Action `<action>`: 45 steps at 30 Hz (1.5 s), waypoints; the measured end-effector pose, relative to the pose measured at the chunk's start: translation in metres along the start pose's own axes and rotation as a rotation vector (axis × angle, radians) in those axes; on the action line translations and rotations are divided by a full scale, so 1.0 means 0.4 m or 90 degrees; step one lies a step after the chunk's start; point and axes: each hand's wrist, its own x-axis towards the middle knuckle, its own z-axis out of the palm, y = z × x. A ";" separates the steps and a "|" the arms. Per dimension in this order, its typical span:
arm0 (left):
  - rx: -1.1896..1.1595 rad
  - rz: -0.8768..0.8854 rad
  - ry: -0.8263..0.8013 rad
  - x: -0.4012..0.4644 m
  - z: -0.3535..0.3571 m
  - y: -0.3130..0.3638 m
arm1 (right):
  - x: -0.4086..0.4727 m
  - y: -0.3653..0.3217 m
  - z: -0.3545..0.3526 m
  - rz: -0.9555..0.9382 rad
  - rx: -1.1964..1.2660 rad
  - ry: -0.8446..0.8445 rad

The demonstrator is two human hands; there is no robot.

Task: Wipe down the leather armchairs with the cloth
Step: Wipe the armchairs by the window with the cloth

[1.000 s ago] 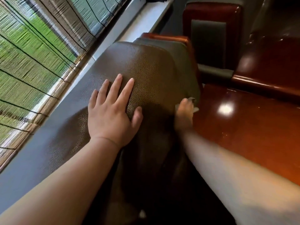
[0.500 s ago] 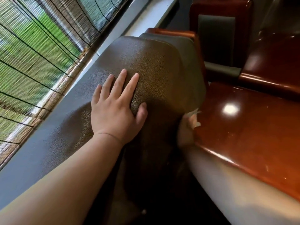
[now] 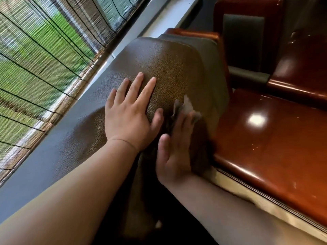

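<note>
Two bare forearms reached forward from the bottom of the view toward the top of a brown leather armchair [image 3: 169, 68] with a pebbled grain. Nearest, the right hand [image 3: 174, 152] lay with fingers straight and flat against the shaded side of the chair's backrest, pressing a small pale cloth [image 3: 185, 106] to the leather; only the cloth's crumpled edge showed beyond the fingertips. Just beside it and a little farther on, the left hand [image 3: 129, 115] rested palm down with fingers spread and relaxed on the rounded crest of the backrest, holding nothing and apparently steadying the chair. The cloth looked thin, light and limp, so it would likely bunch or slide out unless kept under a flat palm or pinched at a fold. The leather looked soft and padded and would probably give under pressure, its grain offering some friction. To the right, touching the chair's side, ran a glossy reddish wooden surface [image 3: 265, 142] with a bright light reflection. Farther back stood another dark red armchair [image 3: 247, 32]. To the left, beyond a grey sill [image 3: 53, 147], a woven bamboo blind [image 3: 44, 50] covered a window with greenery behind it.
</note>
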 end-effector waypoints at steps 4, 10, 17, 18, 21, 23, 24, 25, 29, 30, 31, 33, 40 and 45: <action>-0.016 -0.002 0.003 -0.002 -0.002 0.000 | 0.198 0.069 -0.062 0.054 -0.035 -0.026; -0.023 -0.022 -0.037 -0.006 -0.019 0.007 | 0.063 -0.054 0.000 0.102 -0.107 -0.064; -0.122 -0.021 -0.182 -0.158 -0.127 -0.114 | 0.122 -0.082 -0.053 0.182 -0.104 -0.150; -0.097 -0.019 -0.192 -0.228 -0.145 -0.153 | 0.167 -0.077 -0.064 0.224 -0.110 -0.137; -0.059 -0.050 -0.199 -0.364 -0.167 -0.203 | 0.073 -0.111 -0.015 0.229 -0.090 -0.088; -0.029 -0.057 -0.159 -0.369 -0.152 -0.199 | -0.132 -0.166 0.028 0.103 -0.061 -0.119; -0.014 -0.058 -0.138 -0.366 -0.144 -0.195 | -0.223 -0.179 0.041 0.052 -0.056 -0.151; -0.006 -0.054 -0.119 -0.366 -0.135 -0.195 | -0.275 -0.180 0.049 0.031 -0.070 -0.176; -0.012 -0.033 -0.071 -0.374 -0.114 -0.203 | -0.066 -0.105 0.029 0.037 -0.148 -0.098; -0.019 -0.035 -0.062 -0.375 -0.111 -0.204 | 0.019 -0.083 0.013 0.080 -0.148 -0.083; -0.021 -0.035 -0.050 -0.375 -0.109 -0.203 | 0.086 -0.062 -0.001 0.143 -0.122 -0.070; -0.017 -0.034 -0.035 -0.377 -0.103 -0.204 | 0.112 -0.045 -0.008 0.251 -0.062 -0.035; -0.011 -0.030 -0.016 -0.376 -0.099 -0.203 | -0.355 -0.064 0.053 0.059 -0.093 -0.226; -0.012 -0.029 0.015 -0.380 -0.080 -0.213 | -0.030 0.088 0.027 0.266 -0.027 -0.037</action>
